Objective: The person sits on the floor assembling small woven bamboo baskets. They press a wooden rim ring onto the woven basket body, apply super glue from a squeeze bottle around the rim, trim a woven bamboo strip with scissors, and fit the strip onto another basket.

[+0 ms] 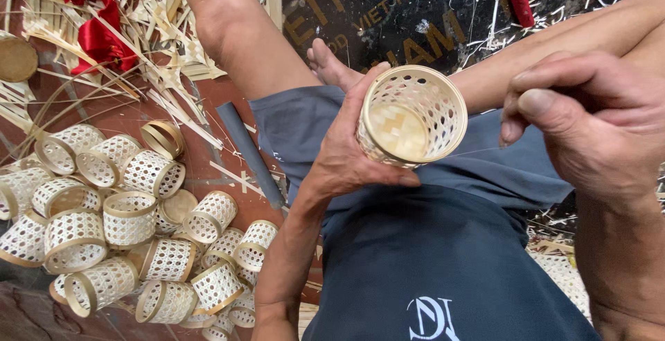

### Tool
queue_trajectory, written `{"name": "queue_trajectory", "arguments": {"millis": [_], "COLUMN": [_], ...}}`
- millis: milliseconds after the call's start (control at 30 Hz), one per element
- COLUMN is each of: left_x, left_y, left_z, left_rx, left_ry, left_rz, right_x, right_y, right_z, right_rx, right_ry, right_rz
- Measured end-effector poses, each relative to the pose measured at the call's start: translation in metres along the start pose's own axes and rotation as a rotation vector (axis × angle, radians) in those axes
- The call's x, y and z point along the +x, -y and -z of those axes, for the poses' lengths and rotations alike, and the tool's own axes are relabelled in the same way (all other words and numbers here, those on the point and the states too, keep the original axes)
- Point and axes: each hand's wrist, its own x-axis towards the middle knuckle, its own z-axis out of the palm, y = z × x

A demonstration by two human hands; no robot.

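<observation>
My left hand [346, 150] grips a small round woven bamboo basket [413, 114] by its side, with the open mouth turned toward me and a woven bottom visible inside. A thin pale thread [478, 151] runs from the basket's lower rim to the right. My right hand [589, 116] is pinched shut on that thread, a little to the right of the basket and apart from it. Both hands are above my lap, which is covered by blue-grey shorts [443, 258].
Several similar woven baskets lie in a pile [131, 230] on the floor at the left. Bamboo strips and shavings [138, 29] with red cloth [97, 29] lie at the upper left. A dark grey strip [249, 154] lies beside my leg. A dark printed sheet [388, 15] lies ahead.
</observation>
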Motion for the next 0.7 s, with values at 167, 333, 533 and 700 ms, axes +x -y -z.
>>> {"name": "queue_trajectory", "arguments": {"millis": [167,333,533,700], "left_x": [-0.004,-0.012,-0.002,0.008], "left_y": [0.007,0.013,0.002,0.001], "left_z": [0.008,0.009,0.006,-0.008], "left_rx": [-0.61,-0.893,-0.158,0.947], "left_ry": [0.055,0.202,0.127,-0.282], "left_rz": [0.246,0.379,-0.053,-0.595], "right_x": [0.0,0.006,0.02,0.015], "right_y": [-0.006,-0.017,-0.004,-0.01], "right_z": [0.003,0.003,0.002,-0.036], "right_rx": [0.042,-0.217,-0.239,0.166], "right_ry": [-0.03,-0.009,-0.049,-0.004], "right_rz": [-0.007,0.086,-0.011,-0.525]}}
